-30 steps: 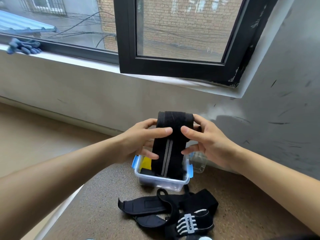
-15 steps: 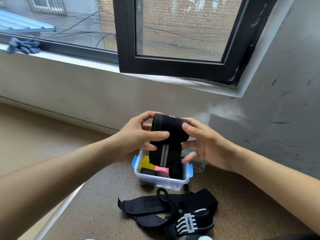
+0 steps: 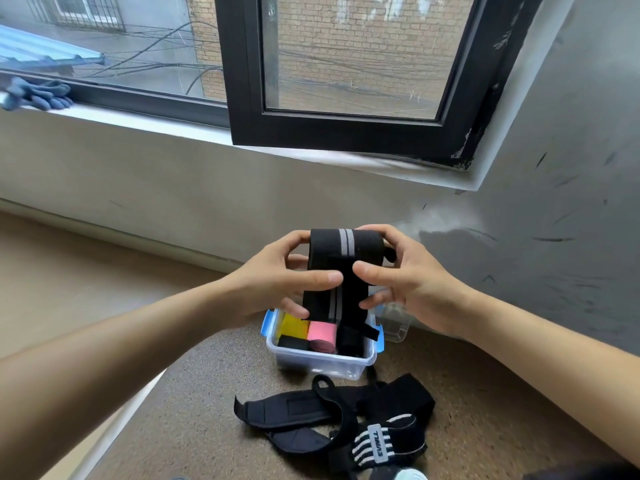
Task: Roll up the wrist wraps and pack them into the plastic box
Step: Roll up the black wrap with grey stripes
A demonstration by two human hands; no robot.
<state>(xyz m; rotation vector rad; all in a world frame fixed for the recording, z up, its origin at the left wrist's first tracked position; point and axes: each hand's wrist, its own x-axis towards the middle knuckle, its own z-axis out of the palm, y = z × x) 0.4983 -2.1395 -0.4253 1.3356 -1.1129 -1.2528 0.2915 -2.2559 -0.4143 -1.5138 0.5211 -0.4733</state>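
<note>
A black wrist wrap with two grey stripes (image 3: 341, 265) is partly rolled at its top, its loose tail hanging down over the box. My left hand (image 3: 277, 282) grips the roll from the left, thumb across the front. My right hand (image 3: 412, 285) grips it from the right, thumb on the front too. Below sits a clear plastic box with blue clips (image 3: 322, 362). Inside lie a yellow roll (image 3: 294, 326), a pink roll (image 3: 322, 336) and black rolls.
A heap of black straps and a striped wrap with a white label (image 3: 346, 420) lies on the speckled surface in front of the box. A clear lid (image 3: 394, 323) stands right of the box by the grey wall. Blue gloves (image 3: 38, 95) rest on the window sill.
The roll has grown thicker and the hanging tail has shortened, uncovering the yellow and pink rolls in the box. Both hands shifted their grip around the roll.
</note>
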